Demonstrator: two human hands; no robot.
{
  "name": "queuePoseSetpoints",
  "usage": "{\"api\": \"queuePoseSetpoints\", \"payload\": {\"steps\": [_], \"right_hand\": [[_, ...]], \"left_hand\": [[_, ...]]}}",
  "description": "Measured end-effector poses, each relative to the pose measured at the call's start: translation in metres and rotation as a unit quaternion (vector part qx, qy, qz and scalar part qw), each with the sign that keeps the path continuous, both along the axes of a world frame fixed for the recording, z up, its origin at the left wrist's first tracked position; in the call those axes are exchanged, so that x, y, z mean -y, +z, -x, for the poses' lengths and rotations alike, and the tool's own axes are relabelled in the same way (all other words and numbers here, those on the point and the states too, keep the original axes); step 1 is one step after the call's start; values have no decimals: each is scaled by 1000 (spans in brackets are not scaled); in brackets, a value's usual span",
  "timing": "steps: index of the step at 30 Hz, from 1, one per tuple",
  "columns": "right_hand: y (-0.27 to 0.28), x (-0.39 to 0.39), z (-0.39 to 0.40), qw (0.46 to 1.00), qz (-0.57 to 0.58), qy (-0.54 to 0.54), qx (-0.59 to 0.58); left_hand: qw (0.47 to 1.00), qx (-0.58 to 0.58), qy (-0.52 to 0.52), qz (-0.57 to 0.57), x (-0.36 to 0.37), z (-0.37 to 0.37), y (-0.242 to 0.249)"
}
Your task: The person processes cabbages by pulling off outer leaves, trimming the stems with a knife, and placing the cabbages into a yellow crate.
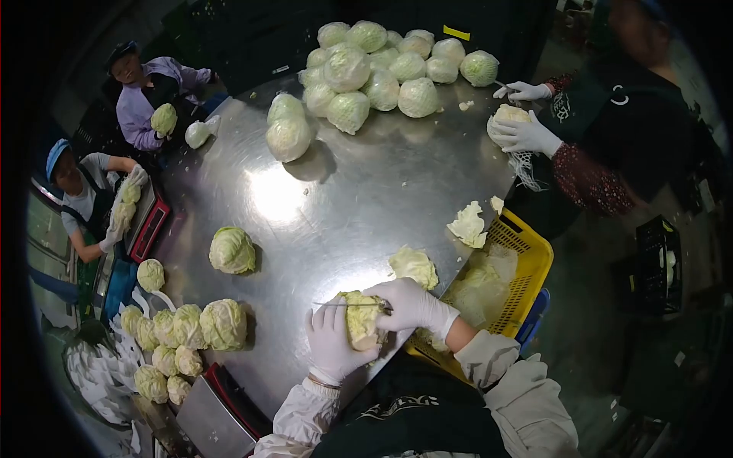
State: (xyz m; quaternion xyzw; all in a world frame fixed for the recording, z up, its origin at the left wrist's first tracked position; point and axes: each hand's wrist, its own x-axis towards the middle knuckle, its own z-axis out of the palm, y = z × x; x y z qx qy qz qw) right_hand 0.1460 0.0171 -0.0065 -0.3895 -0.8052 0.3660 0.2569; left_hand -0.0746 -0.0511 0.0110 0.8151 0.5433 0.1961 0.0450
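Note:
Near the table's front edge, my left hand (pixel 333 345), in a white glove, is wrapped round the left side of a pale green cabbage (pixel 362 327). My gloved right hand (pixel 412 305) grips a knife (pixel 343 304), its thin blade lying across the cabbage's top and pointing left. The knife's handle is mostly hidden in the fingers. Just behind my right hand lies a loose cabbage leaf (pixel 414 267). Another torn leaf (pixel 468 224) lies at the table's right edge. Farther left, a single cabbage (pixel 232 250) sits on the metal table (pixel 336 206).
A yellow basket (pixel 538 263) holding leaves and clear wrapping stands at my right. Wrapped cabbages (pixel 382 89) are heaped at the back; bare ones (pixel 223 324) sit left, near a scale (pixel 214 420). A co-worker's gloved hands (pixel 531 136) hold a cabbage at right; two people work at left.

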Motion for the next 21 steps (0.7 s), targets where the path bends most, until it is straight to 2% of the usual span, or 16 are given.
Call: {"api": "queuePoseSetpoints", "payload": {"steps": [1, 3, 5, 6, 7, 8, 10, 15, 17, 19, 21], "right_hand": [[-8, -7, -6, 1000, -2, -1, 0], [-19, -19, -17, 972, 230, 18, -47], [-22, -10, -19, 971, 228, 23, -67], [-6, -5, -15, 969, 230, 28, -86], [10, 10, -12, 971, 179, 35, -153], [18, 19, -9, 993, 82, 25, -83], [20, 36, 8, 999, -2, -37, 26], [9, 34, 7, 996, -89, -17, 14], [-1, 29, 3, 992, -127, -17, -7], [1, 17, 1, 985, 43, -125, -112], [10, -4, -9, 904, 160, -257, -303]], "left_hand": [[1000, -6, -12, 1, 1, 2, 0], [1000, -14, -24, 0, 2, 11, 2], [997, -13, -65, 46, 2, 19, 9], [997, -14, -63, 43, 1, 22, 8], [998, -11, -52, 46, 3, 25, 5], [998, -8, -41, 50, 5, 27, 3], [998, -19, -43, 45, 7, 21, 2], [996, -13, -46, 69, 11, 20, 4], [995, -50, -60, 65, 12, 21, 7], [995, -50, -64, 66, 13, 25, 9], [994, -52, -67, 66, 17, 30, 10]]}}
